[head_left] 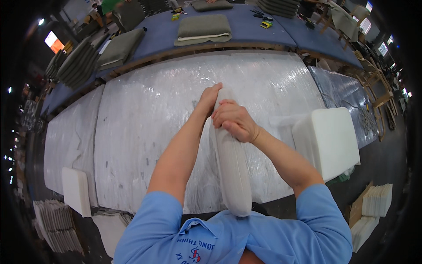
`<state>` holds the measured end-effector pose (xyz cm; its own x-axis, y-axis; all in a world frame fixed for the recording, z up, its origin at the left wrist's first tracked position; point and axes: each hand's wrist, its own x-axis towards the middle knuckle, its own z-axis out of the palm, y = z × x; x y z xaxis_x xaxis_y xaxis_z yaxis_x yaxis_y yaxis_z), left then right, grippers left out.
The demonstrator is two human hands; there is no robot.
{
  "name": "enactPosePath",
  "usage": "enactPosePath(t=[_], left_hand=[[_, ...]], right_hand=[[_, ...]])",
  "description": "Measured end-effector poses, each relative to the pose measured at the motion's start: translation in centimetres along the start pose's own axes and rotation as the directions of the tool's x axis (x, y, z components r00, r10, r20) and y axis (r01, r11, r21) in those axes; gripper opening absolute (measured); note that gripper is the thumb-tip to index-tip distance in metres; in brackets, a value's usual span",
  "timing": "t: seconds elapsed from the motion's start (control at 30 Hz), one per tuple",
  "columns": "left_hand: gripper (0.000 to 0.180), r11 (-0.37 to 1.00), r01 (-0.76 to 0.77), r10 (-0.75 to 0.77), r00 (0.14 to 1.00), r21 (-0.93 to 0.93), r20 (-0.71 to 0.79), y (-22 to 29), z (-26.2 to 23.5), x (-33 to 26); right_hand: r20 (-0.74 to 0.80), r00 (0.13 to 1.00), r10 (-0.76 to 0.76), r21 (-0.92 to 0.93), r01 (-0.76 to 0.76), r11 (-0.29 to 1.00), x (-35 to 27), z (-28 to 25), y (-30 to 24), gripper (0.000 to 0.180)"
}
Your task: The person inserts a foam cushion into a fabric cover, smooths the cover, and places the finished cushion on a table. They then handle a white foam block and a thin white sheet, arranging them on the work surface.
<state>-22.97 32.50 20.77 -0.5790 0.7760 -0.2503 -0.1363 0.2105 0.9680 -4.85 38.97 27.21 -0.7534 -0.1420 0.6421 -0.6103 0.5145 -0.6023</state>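
A long pale cushion in a light fabric cover stands on its narrow edge, its near end against my shirt. My right hand is closed over its upper edge near the far end, fingers curled and pressing into the cover. At the far left side of the cushion, my left hand grips that end, with most of its fingers hidden behind the wrist. Beneath lies a wide table wrapped in clear shiny plastic film.
A stack of white foam pads sits at the table's right. Another white pad leans at the left edge. Beyond, a blue table carries grey-green cushions. More stacked pads stand low at the left, and wooden chair frames at right.
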Motion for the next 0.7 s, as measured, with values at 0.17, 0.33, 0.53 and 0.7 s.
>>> enactPosePath(t=[0.17, 0.33, 0.53, 0.7], left_hand=[[0.071, 0.818, -0.060, 0.183, 0.970, 0.573, -0.159, -10.2, -3.4, -5.4], [0.078, 0.817, 0.575, -0.561, 0.776, 0.042, 0.289, -19.4, -6.6, -21.7], [0.060, 0.698, 0.528, -0.501, 0.843, -0.484, 0.197, -16.8, -5.0, -27.3], [0.065, 0.796, 0.519, -0.504, 0.853, -0.313, 0.133, -7.7, -8.8, -35.4]], right_hand=[[-0.202, 0.978, 0.051, -0.161, -0.085, 0.983, 0.5, -2.1, 2.6, 0.030], [-0.484, 0.872, 0.068, -0.301, -0.239, 0.923, -4.1, -5.1, 3.9, 0.035], [-0.736, 0.581, 0.349, 0.125, -0.390, 0.913, -8.4, -5.4, 3.3, 0.052], [-0.558, 0.215, 0.801, 0.730, -0.331, 0.597, -17.8, -1.9, 0.0, 0.074]])
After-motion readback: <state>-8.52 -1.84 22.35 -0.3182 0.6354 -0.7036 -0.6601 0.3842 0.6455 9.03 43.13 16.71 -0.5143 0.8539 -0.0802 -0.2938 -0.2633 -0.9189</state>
